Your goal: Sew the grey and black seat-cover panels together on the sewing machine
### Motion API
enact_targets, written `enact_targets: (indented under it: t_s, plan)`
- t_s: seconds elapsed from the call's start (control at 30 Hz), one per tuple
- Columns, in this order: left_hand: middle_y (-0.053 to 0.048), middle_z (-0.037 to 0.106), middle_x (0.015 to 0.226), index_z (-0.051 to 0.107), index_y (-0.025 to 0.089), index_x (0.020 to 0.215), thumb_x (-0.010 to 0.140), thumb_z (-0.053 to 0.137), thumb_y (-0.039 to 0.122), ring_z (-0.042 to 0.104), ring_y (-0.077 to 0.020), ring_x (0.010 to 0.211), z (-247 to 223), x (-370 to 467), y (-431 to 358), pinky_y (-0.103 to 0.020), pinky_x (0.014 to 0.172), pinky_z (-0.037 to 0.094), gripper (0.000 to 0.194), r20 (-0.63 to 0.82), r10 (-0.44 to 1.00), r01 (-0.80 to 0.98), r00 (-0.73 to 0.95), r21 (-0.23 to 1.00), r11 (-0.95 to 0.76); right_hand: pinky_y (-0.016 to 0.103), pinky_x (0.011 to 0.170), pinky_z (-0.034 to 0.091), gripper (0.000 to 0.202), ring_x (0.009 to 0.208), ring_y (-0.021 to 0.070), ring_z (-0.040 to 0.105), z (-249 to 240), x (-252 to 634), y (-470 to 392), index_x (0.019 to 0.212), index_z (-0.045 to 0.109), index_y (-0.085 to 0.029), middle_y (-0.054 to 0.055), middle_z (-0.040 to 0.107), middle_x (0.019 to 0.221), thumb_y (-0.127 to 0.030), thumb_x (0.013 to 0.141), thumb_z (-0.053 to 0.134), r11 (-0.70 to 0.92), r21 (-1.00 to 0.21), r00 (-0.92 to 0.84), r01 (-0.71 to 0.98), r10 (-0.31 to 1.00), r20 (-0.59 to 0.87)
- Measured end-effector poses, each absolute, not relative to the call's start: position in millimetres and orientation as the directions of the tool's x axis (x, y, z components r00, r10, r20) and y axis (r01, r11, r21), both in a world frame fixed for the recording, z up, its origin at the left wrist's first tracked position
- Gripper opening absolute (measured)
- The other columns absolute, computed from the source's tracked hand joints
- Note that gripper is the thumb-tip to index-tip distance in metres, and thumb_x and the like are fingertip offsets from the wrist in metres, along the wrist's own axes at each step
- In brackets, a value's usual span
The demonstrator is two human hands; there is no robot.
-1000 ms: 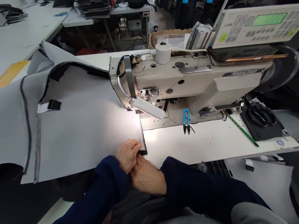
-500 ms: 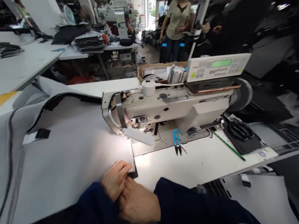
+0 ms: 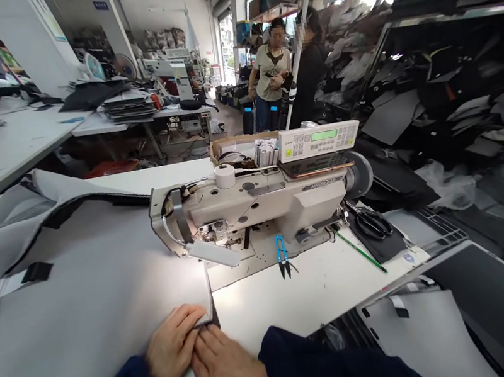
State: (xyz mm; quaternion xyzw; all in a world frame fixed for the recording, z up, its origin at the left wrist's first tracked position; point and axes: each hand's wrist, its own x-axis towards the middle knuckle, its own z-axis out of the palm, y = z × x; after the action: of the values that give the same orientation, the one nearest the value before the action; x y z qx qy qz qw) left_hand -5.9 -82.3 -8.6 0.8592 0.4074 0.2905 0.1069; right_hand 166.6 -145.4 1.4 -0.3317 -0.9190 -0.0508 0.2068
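A large grey fabric panel with a dark edge lies over the left of the table and reaches under the sewing machine's head. My left hand is closed at its near right corner, fingertips pressed together on the edge. Right beside it, my right hand has its fingers together at the same corner, by a small black piece showing under the panel; its thumb is mostly hidden. Ahead of both hands stands the sewing machine, its lamp lighting the panel. Blue thread snips lie on the machine bed.
A control panel sits on the machine, in front of a cardboard box. Black scissors and a green stick lie to the right. More grey pieces rest lower right. Two people stand in the background.
The view has tilted up and turned right, so the machine and hands appear further left, and the hands lower. Both hands stay at the panel's corner, slightly spread from each other.
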Motion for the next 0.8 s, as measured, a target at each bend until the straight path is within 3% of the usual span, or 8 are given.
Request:
enact_targets:
  t_s: [0.4, 0.6, 0.8]
  plan:
    - [-0.006, 0.065, 0.105, 0.062, 0.021, 0.11, 0.086, 0.04, 0.012, 0.06, -0.0177, 0.098, -10, -4, -87, -0.031, 0.085, 0.054, 0.034, 0.536, 0.725, 0.586, 0.433, 0.444, -0.678, 0.042, 0.113, 0.03, 0.072, 0.131, 0.0319, 0.038, 2, 166, -145, 0.133, 0.043, 0.004, 0.023, 0.049, 0.135, -0.054, 0.09, 0.047, 0.776, -0.114, -0.705, 0.621, 0.616, 0.351]
    - [-0.005, 0.067, 0.097, 0.065, 0.02, 0.1, 0.085, 0.042, 0.012, 0.062, -0.0173, 0.092, 8, -3, -93, -0.031, 0.082, 0.054, 0.028, 0.598, 0.722, 0.618, 0.348, 0.432, -0.657, 0.045, 0.114, 0.028, 0.072, 0.136, 0.0335, 0.032, 6, 165, -144, 0.135, 0.038, 0.006, 0.026, 0.044, 0.138, -0.051, 0.091, 0.046, 0.778, -0.112, -0.731, 0.618, 0.622, 0.281]
    - [-0.006, 0.067, 0.099, 0.065, 0.019, 0.101, 0.089, 0.04, 0.013, 0.06, -0.0164, 0.091, 8, -7, -93, -0.031, 0.083, 0.052, 0.029, 0.547, 0.723, 0.631, 0.422, 0.395, -0.668, 0.05, 0.113, 0.027, 0.08, 0.134, 0.0378, 0.035, 5, 152, -150, 0.13, 0.042, 0.012, 0.034, 0.043, 0.135, -0.053, 0.085, 0.056, 0.753, -0.175, -0.726, 0.634, 0.658, 0.2]
